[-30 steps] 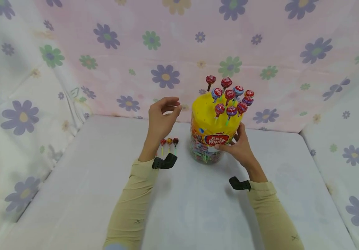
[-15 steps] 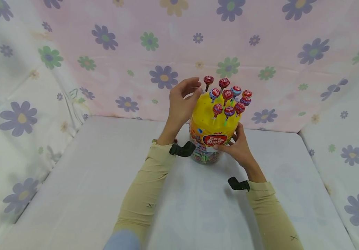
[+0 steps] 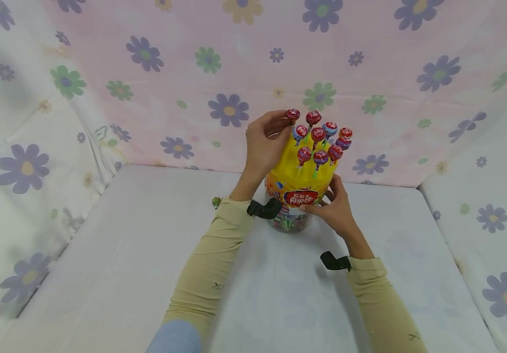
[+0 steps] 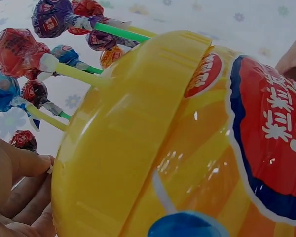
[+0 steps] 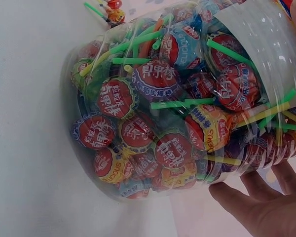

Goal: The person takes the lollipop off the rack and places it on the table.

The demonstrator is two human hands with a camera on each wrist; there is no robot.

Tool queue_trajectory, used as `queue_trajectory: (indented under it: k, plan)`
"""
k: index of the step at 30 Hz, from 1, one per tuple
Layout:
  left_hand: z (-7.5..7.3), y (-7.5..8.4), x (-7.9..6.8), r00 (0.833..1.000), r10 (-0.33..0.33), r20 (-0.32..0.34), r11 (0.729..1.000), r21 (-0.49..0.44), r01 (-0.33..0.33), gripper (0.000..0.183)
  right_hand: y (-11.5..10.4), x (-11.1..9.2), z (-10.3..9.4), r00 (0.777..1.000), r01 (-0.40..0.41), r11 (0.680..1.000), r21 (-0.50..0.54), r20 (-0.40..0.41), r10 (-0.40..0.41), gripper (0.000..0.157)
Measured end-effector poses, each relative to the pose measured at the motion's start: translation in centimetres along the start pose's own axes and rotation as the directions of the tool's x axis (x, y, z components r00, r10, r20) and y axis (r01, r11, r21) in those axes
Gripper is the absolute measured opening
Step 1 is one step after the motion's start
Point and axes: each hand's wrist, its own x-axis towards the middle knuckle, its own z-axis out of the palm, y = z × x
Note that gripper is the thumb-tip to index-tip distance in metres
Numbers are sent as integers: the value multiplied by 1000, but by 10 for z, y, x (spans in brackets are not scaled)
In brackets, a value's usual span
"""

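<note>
A big clear jar (image 3: 288,223) of wrapped lollipops, with a yellow lid (image 3: 285,164), stands tilted on the table. Several lollipops stick up out of the lid, their round heads in red, blue and purple wrappers. At the lid's back left, my left hand (image 3: 264,144) pinches the stick of a dark red lollipop (image 3: 293,114); the left wrist view has thumb and finger (image 4: 19,163) just below its head (image 4: 23,140). My right hand (image 3: 340,212) grips the jar's right side, thumb in front, other fingers behind. Through the plastic, the right wrist view shows many lollipops (image 5: 155,79).
Left of the jar, a green-wrapped lollipop (image 3: 216,201) lies on the white table (image 3: 138,235), partly behind my left sleeve (image 3: 211,255). Loose lollipops (image 5: 116,16) also show in the right wrist view. Flowered cloth (image 3: 182,117) hangs behind and at both sides.
My left hand has moved right and up from beside the jar to the lid's back-left lollipop and taken hold of it. My right hand keeps its grip on the jar.
</note>
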Motion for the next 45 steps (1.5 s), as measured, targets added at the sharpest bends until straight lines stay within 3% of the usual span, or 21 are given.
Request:
queue_trajectory:
  k: [7,14,22,26,31,35,45]
  plan:
    - [2,-3,2,998,54,-39,998,-12,-55,24,0,0,0,1000,3,1000,-9,-13,-3,89]
    - [-1,8,-1,990,101,-95,993,-58,-107,26,1,-1,-1,1000,18,1000,-4,-25,-18,87]
    - [-28,10,-16,985,109,-136,991,-69,-119,28,3,-1,-1,999,22,1000,-5,-32,-22,88]
    - [-48,1,-28,984,62,-165,995,-68,-74,29,3,-2,-1,999,28,1000,-6,-34,-28,87]
    - [-77,-16,-47,980,-61,-187,997,-62,50,30,3,-2,-2,999,24,1000,-11,-31,-24,86]
    - [-99,-30,-64,968,-162,-193,987,-39,158,31,3,-3,-1,999,17,1000,-8,-31,-17,86]
    - [-139,-55,-93,936,-294,-191,946,79,313,35,3,-1,-2,998,53,999,10,-29,-53,85]
